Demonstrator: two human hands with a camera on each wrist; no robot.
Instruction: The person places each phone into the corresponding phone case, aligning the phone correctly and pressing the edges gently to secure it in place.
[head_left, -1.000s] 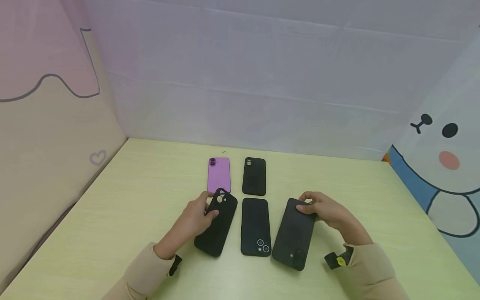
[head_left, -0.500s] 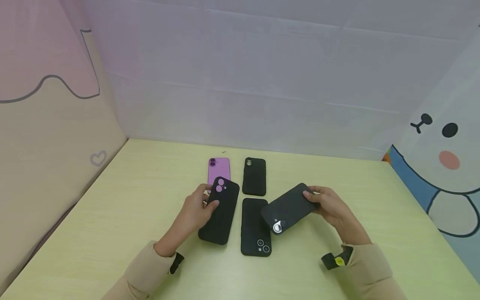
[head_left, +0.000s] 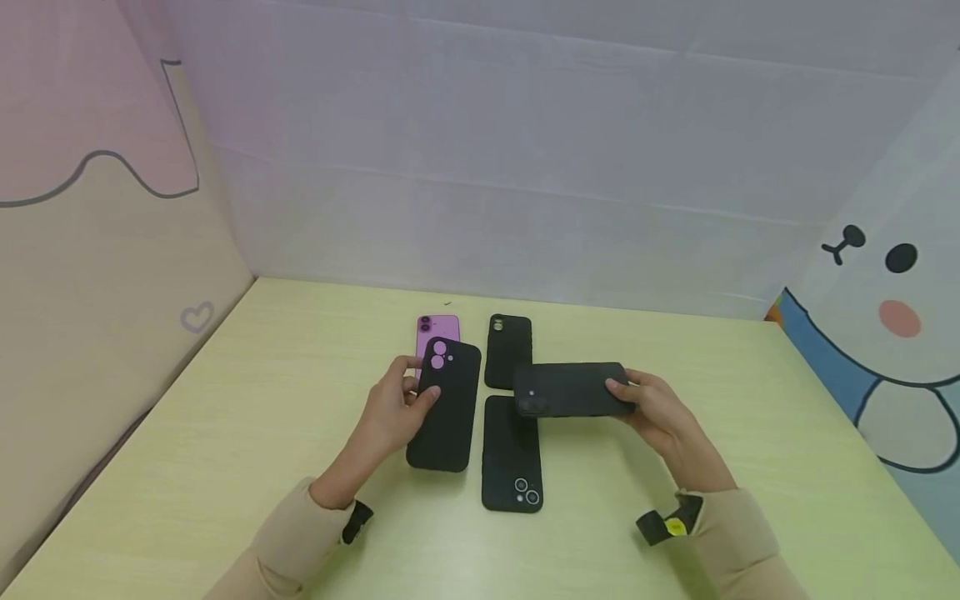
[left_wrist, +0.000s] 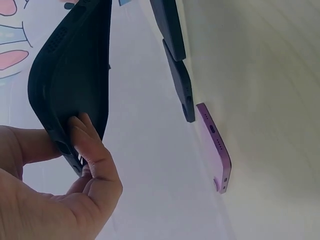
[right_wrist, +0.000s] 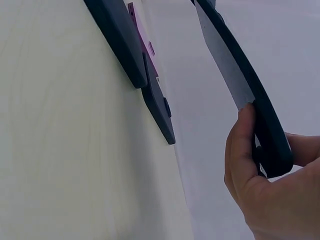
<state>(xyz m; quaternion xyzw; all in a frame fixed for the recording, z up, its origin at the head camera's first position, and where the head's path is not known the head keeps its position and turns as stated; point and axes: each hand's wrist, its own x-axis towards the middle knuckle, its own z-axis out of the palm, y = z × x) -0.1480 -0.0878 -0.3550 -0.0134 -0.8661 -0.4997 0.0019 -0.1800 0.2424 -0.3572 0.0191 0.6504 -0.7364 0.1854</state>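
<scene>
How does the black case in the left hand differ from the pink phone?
Colour: the case is black, the phone pink. Pose: the left hand holds the case up, while the phone lies on the table. Camera end: the case has round openings, the phone dark lenses. Both are long rectangles with rounded corners.

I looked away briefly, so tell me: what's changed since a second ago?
The right hand turned its dark phone from lengthwise to crosswise, moving it left and farther away. The left hand moved its black phone case farther away and slightly right. Both kept hold. The pink phone, far black case and black phone with ringed lenses stayed put.
</scene>
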